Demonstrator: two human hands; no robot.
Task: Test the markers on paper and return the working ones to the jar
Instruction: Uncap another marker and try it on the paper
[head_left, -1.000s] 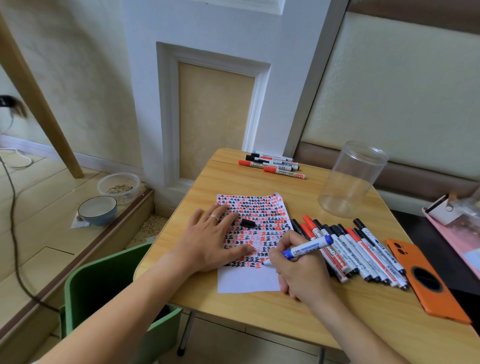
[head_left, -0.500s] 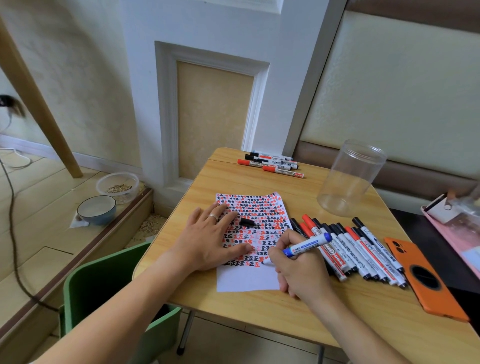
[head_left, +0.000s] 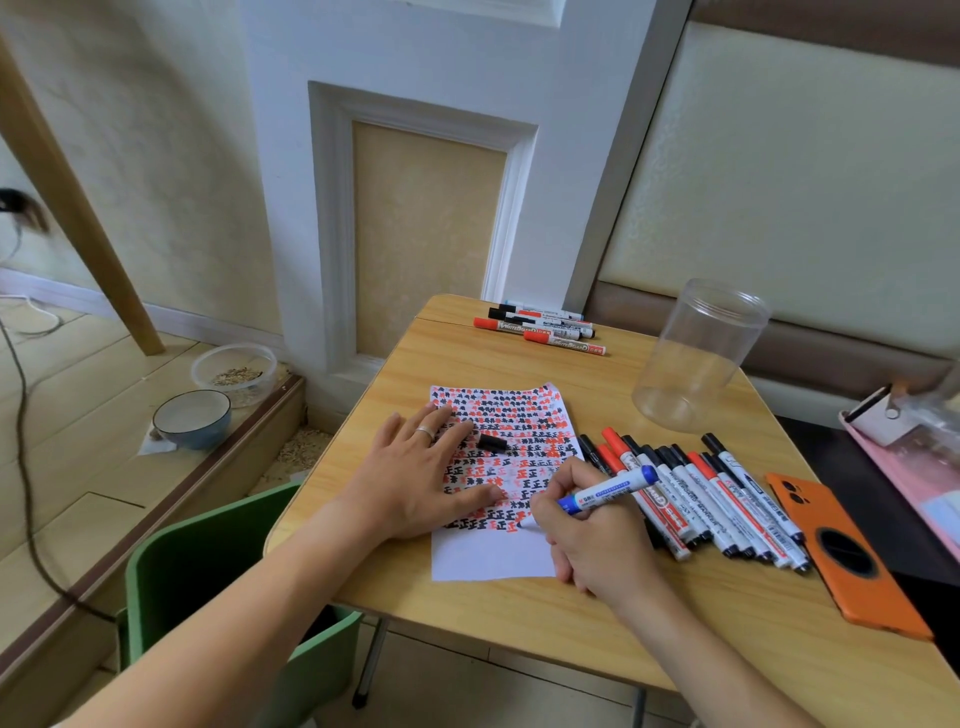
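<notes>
Almost nothing has moved since a second ago: my right hand (head_left: 592, 540) still grips the blue marker (head_left: 605, 491), tip on the paper (head_left: 493, 558). My left hand (head_left: 415, 478) lies flat to steady it. The empty jar (head_left: 698, 358) waits at two o'clock.

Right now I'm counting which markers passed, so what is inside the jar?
The clear jar looks empty: only its own base and the table show through the wall. No markers are inside, and nothing covers it.
</notes>
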